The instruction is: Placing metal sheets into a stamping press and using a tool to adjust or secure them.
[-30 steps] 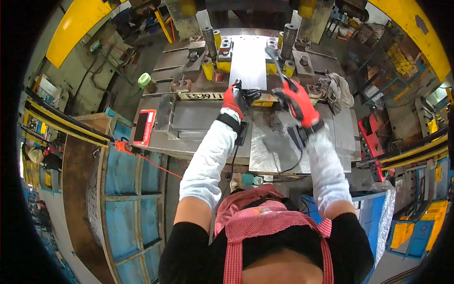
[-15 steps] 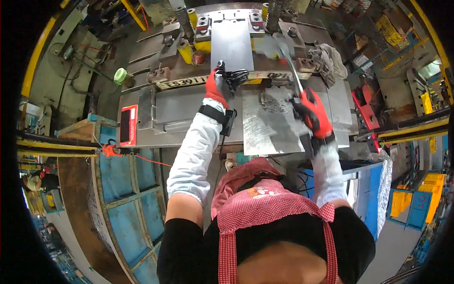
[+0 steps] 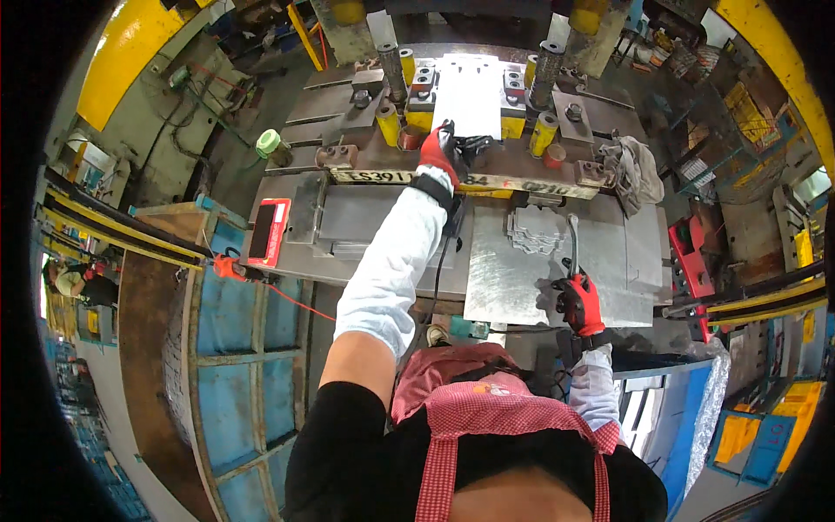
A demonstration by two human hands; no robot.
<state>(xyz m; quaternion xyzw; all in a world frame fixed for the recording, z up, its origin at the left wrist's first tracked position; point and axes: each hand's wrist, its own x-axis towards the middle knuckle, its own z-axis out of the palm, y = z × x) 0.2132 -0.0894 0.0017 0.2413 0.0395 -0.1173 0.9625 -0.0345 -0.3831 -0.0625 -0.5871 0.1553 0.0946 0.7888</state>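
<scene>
A flat, bright metal sheet (image 3: 470, 97) lies between the die blocks of a press. At its near edge is my left hand (image 3: 447, 153) in a red and black glove, with the fingers closed on that edge. My right hand (image 3: 580, 304), gloved the same way, is wrapped round a long metal hand tool (image 3: 573, 242) with a curved far end; its exact kind does not show. That tool is held over a large metal plate (image 3: 504, 291) on the near right of the bench. Left of the tool, a pile of jagged-edged stamped metal pieces (image 3: 535, 229) rests on the plate.
Yellow guide sleeves (image 3: 544, 132) and dark posts (image 3: 546, 74) flank the die. A grey rag (image 3: 633, 174) hangs at the right. Metal sheets (image 3: 361, 213) and a red-framed phone-like device (image 3: 268, 230) lie at left. A blue-panelled frame (image 3: 222, 326) stands lower left.
My right hand has drawn the tool back from the die to the near plate. The metal sheet's near edge sits slightly farther in, with my left hand at it. The whole view has shifted.
</scene>
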